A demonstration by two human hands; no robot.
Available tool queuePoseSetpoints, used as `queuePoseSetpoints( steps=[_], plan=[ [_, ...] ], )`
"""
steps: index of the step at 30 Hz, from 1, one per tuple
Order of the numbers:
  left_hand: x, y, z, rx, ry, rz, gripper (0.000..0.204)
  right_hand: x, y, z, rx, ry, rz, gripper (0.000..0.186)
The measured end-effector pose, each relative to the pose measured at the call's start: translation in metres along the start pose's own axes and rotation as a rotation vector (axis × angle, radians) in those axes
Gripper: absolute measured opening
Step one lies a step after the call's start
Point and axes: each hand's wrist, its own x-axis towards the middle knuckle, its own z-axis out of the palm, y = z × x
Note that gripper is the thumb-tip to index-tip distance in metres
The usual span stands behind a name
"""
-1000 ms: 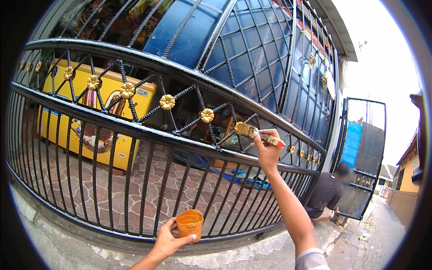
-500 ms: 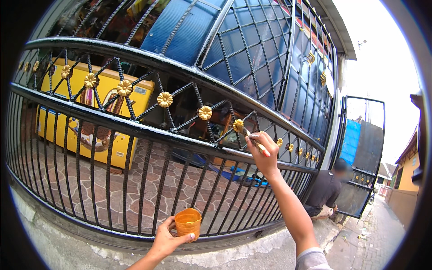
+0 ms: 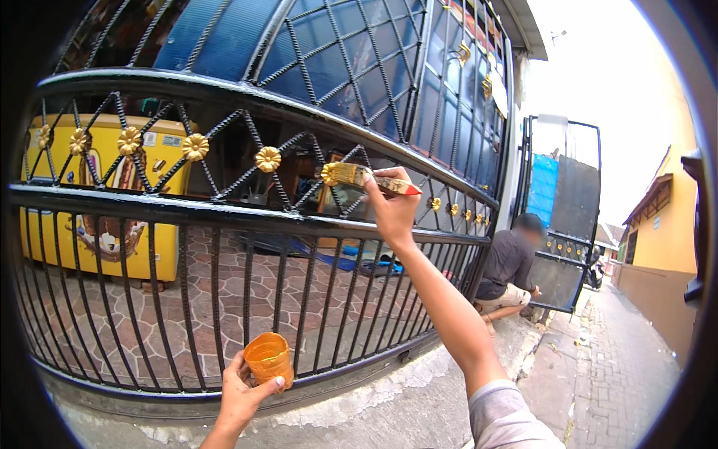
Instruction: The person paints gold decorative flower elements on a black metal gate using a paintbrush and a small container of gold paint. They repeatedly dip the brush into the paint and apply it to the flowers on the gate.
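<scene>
My right hand (image 3: 390, 200) grips a paintbrush (image 3: 396, 185) with a red-tipped handle. Its yellowish bristles touch a gold flower ornament (image 3: 329, 173) on the black metal fence (image 3: 247, 207). In my left hand (image 3: 243, 396) is an orange plastic cup (image 3: 269, 359), tilted a little and held low in front of the bars, with gold-coloured paint on its inner wall. Farther left along the same zigzag band sit more gold flowers, such as one flower (image 3: 268, 159) beside the brush and another flower (image 3: 195, 147) beyond it.
Behind the bars stands a yellow chest freezer (image 3: 105, 247) on a stone-patterned floor (image 3: 217, 299). To the right a person (image 3: 508, 266) in a dark shirt crouches by an open gate panel (image 3: 557, 202). A paved lane (image 3: 613, 359) runs along the right.
The view has shifted right, so the fence appears farther left. The brush has turned from pointing up and away to lying sideways, its bristles on the flower. The cup remains in my left hand.
</scene>
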Motion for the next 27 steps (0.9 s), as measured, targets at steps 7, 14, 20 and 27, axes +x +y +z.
queuePoseSetpoints(
  steps=[7,14,20,27],
  plan=[
    [-0.002,-0.014,0.004,0.051,0.149,-0.055,0.085,-0.001,0.003,0.000,0.000,0.039,-0.202,0.018],
    [-0.004,-0.009,0.007,0.094,0.130,-0.055,0.085,-0.006,0.005,-0.004,0.014,-0.018,-0.092,0.019],
    [-0.003,0.004,0.011,0.025,0.061,-0.048,0.073,-0.003,0.006,0.002,0.091,-0.018,-0.062,0.019],
    [0.000,0.007,0.001,-0.005,-0.020,-0.025,0.071,-0.008,0.001,0.003,0.047,0.006,-0.041,0.017]
  ],
)
